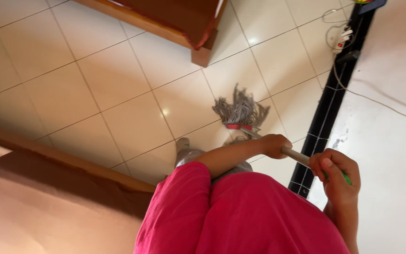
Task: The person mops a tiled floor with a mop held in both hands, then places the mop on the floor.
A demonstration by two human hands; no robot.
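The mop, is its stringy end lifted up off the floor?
No, the mop head lies spread on the pale tiled floor, while the left hand and right hand grip the handle.

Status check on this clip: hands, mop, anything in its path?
Left hand and right hand both gripping mop handle. Grey string mop head down on tiled floor. Wooden furniture leg just beyond it; dark baseboard alongside.

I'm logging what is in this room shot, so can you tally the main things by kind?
Mop, grey strings, held by the left hand and the right hand: 1
Wooden furniture, one piece at the top and one at the lower left: 2
White power strip on the floor: 1
Black baseboard along the wall: 1
Total: 5
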